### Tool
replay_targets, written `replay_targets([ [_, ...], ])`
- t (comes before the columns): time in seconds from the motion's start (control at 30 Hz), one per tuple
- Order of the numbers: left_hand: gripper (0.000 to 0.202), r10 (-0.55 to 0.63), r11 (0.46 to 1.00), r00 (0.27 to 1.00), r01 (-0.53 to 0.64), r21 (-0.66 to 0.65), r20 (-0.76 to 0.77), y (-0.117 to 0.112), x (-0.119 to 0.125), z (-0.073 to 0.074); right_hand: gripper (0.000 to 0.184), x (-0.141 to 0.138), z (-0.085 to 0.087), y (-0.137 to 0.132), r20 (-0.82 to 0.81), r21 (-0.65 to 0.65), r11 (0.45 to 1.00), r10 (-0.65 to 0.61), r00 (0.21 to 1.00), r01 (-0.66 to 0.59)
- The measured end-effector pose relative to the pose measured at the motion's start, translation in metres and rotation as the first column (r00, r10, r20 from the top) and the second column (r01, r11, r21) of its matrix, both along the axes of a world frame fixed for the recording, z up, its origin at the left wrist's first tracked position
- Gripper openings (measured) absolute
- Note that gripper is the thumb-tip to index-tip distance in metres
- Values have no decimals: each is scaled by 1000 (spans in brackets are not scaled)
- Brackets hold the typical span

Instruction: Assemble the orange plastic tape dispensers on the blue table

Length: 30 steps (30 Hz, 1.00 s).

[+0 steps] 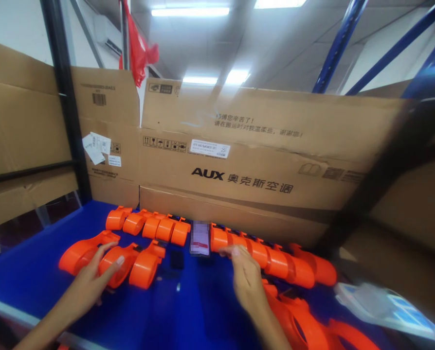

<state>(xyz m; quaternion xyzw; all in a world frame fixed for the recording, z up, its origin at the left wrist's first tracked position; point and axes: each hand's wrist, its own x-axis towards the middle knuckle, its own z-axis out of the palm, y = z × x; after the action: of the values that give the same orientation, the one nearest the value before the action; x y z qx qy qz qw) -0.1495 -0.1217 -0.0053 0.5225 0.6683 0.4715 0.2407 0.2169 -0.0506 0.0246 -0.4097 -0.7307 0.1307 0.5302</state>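
My left hand (pixel 93 277) lies with its fingers stretched out on the orange plastic tape dispensers (pixel 111 260) at the left of the blue table (pixel 188 311). My right hand (pixel 244 277) reaches forward, its fingers extended, the fingertips touching the row of orange dispensers (pixel 272 260) on the right. A phone (pixel 200 238) stands upright between the two rows, just left of my right fingertips. A back row of orange dispensers (pixel 152 226) lines the cardboard.
Large cardboard boxes (pixel 250 165) wall off the back and sides of the table. A black shelf post (pixel 66 107) stands at the left. More orange dispensers (pixel 305 325) lie at the lower right, beside a white and blue packet (pixel 381 301). A small black object (pixel 176 259) lies below the phone.
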Motion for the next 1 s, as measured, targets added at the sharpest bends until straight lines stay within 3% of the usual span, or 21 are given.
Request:
replay_targets([
  [0.1,70,-133,986,985,121,-111,-106,4,-5,-3,47,0,-1,0,-3,7,1000,-5,1000,5],
  [0.2,66,-112,992,916,83,-90,-386,18,-23,1,49,0,-2,0,-6,16,1000,-3,1000,3],
  [0.3,63,-90,995,822,44,-94,-563,40,-36,18,49,0,-2,-1,-11,26,1000,-18,1000,18],
  [0.43,65,13,997,677,-64,-42,-736,81,-34,45,46,1,-3,1,-14,40,998,-43,999,44],
  [0.6,58,-60,996,646,-11,-87,-761,128,-18,47,45,3,-5,2,34,72,996,-49,998,46],
  [0.77,43,-77,996,631,10,-91,-772,148,-11,46,43,3,-3,-1,68,74,997,-21,997,16],
  [0.93,46,7,1000,621,-1,8,-784,141,-2,81,42,2,-3,-4,34,61,998,26,999,-28],
  [1.0,48,91,992,626,11,125,-774,129,15,95,43,1,-5,-3,-6,34,999,28,1000,-28],
])
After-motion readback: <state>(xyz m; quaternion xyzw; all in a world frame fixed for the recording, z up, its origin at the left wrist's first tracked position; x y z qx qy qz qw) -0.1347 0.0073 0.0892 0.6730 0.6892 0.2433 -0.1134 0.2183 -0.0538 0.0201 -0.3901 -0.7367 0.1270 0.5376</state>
